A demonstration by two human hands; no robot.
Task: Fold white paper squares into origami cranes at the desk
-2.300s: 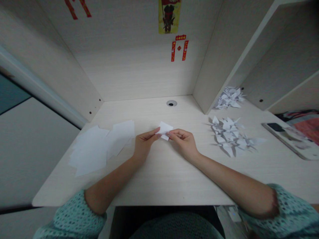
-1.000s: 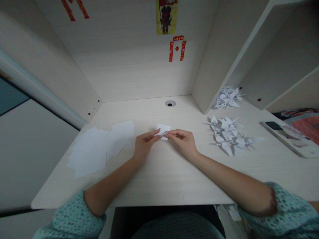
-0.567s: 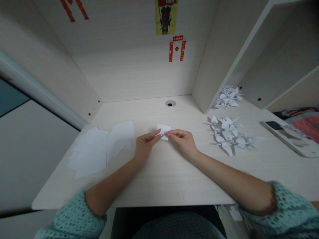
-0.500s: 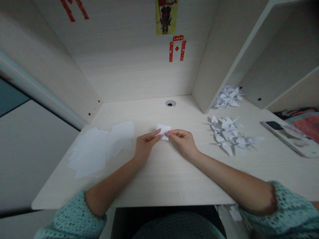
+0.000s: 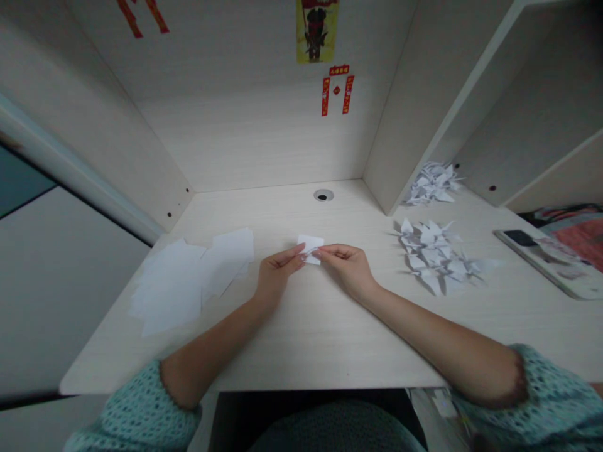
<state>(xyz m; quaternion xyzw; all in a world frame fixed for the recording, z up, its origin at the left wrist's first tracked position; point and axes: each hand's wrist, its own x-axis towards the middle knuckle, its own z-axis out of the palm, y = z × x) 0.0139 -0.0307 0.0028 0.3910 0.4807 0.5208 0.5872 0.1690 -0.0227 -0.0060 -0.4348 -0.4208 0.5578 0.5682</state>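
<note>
A small white piece of folded paper [image 5: 311, 241] is held at the middle of the desk, between both hands. My left hand [image 5: 277, 271] pinches its left side with thumb and fingers. From the right, my right hand [image 5: 347, 269] grips the opposite side between thumb and forefinger. The fingertips of the two hands nearly meet at the paper's lower part and cover some of it, so the exact folds cannot be made out. Loose white paper sheets [image 5: 172, 285] lie spread to the left of my left hand. Several folded paper cranes [image 5: 431, 251] sit right of my right hand.
More folded white paper pieces [image 5: 432, 183] are heaped behind the upright divider [image 5: 400, 138]. A phone [image 5: 551, 260] lies at the right, beside reddish cloth [image 5: 586, 233]. A round cable hole [image 5: 323, 195] is near the back panel, which bears red and yellow stickers [image 5: 316, 31].
Both hands stay on the paper in nearly the same place, with only slight finger movement. The whole view has shifted a little.
</note>
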